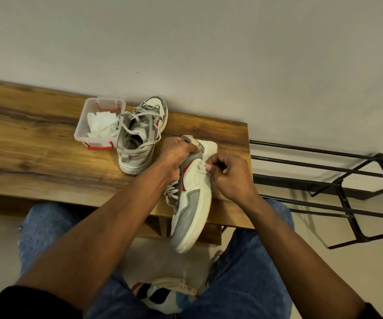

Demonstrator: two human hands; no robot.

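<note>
A white, grey and red sneaker (191,208) lies on its side at the right end of the wooden table (36,153), with its toe hanging past the front edge. My left hand (176,155) grips its collar near the heel. My right hand (229,176) pinches a small white wad (201,168) against the side of the shoe. The matching second sneaker (139,139) stands upright on the table just behind, its laces loose.
A clear plastic box (100,125) with red latches holds crumpled white tissues, left of the second sneaker. A black metal rack (337,187) stands to the right of the table. The wall runs along the table's far edge. My knees in jeans are below.
</note>
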